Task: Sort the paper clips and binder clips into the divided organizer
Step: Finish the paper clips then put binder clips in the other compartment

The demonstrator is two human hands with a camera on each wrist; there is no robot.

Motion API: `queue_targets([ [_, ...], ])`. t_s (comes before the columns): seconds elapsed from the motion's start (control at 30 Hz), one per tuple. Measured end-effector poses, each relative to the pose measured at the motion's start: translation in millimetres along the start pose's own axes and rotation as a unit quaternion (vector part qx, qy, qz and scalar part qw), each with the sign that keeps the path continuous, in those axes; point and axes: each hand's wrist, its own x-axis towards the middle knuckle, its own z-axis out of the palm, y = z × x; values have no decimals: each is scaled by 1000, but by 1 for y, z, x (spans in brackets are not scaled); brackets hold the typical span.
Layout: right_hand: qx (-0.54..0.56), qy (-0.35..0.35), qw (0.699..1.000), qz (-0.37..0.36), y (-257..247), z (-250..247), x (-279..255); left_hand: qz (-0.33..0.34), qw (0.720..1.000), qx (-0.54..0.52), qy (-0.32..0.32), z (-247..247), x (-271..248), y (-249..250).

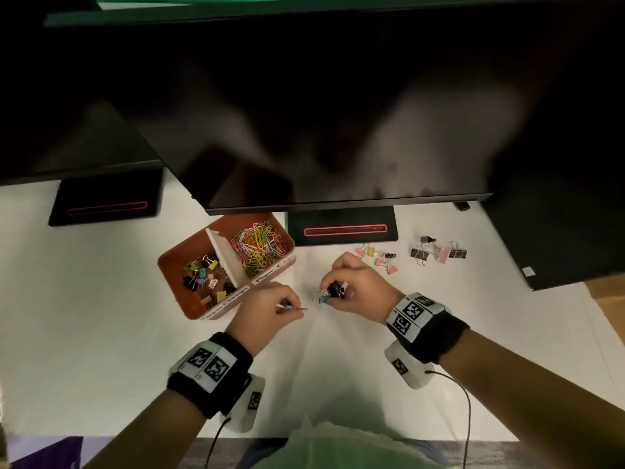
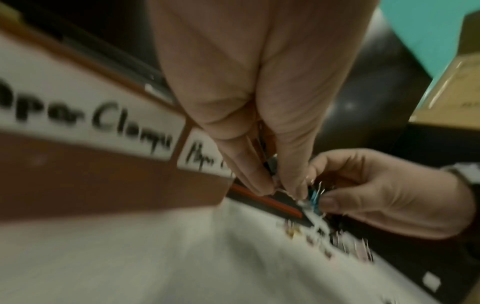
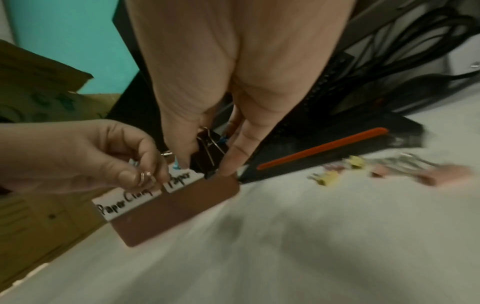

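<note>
Item: divided organizer (image 1: pixel 176 265), brown, angled on the white table (image 1: pixel 101 333), left of centre. Its left-near compartment holds mixed binder clips; its right-far compartment holds coloured paper clips (image 1: pixel 258 247). A white divider (image 1: pixel 225 255) separates them, and labels face the person.

Item: right hand (image 1: pixel 358 286), just right of the organizer's near corner, with fingers curled round a black binder clip (image 3: pixel 207 152); a small blue clip (image 1: pixel 323 300) shows at the same fingers. Whether the two are hooked together cannot be told.

Item: left hand (image 1: pixel 267 313), thumb and forefinger pinching a small metal piece (image 1: pixel 299 309), probably a wire clip or a handle; too small and blurred to name.

Item: loose binder clips in two clusters on the table, one small (image 1: pixel 377 258) and one larger (image 1: pixel 439 253), far right of the hands.

Step in hand, as judged: separating what the two hands hold, then dropping binder clips into the left-near compartment. Done well, each clip is carried over the near wall and released low, clear of the divider, so that nothing bounces among the paper clips.

Room: open table lies near and left. A monitor (image 1: pixel 338 130) overhangs the organizer's far edge, and its stand (image 1: pixel 341 228) sits just right of it, so approach is best from the near side.
</note>
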Motion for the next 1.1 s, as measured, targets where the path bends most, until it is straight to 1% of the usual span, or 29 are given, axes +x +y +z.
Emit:
queue_targets([
  [0.1,-3,11,998,-56,-38,4,20,-4,998,-4,58,-50,-13,4],
  [0.17,-2,5,996,-87,-67,16,39,-35,993,-15,113,-85,-18,-7],
  [0.27,4,-10,994,-112,-104,39,70,-95,979,-61,170,-119,-14,-30],
  [0.33,-1,-11,994,-112,-125,60,90,-115,970,-114,184,-132,-11,-41],
  [0.43,-18,-26,997,-72,-143,79,109,-151,961,-156,172,-140,-9,-43],
  [0.5,-5,-31,998,-63,-147,81,108,-136,967,-140,161,-142,-13,-36],
  [0.57,26,-12,997,-73,-143,72,97,-92,976,-103,166,-140,-15,-27],
  [0.63,26,19,996,-79,-128,55,79,-34,983,-56,171,-133,-17,-10],
  [0.7,4,59,996,-62,-104,34,57,33,984,-30,170,-118,-13,8],
  [0.77,-32,108,994,-11,-73,13,33,78,985,-33,147,-93,-3,22],
  [0.83,-81,145,984,64,-38,-6,11,89,990,-31,103,-61,9,34],
  [0.87,-109,149,977,105,-21,-14,2,94,992,-26,81,-44,16,38],
  [0.93,-145,125,966,175,7,-31,-13,111,993,-5,38,-10,31,46],
  [0.97,-152,104,963,197,19,-38,-19,114,993,13,17,6,39,48],
  [1.03,-158,56,961,221,38,-48,-24,107,992,64,-17,35,55,48],
  [1.1,-156,15,963,218,51,-53,-24,83,989,108,-49,58,71,47],
])
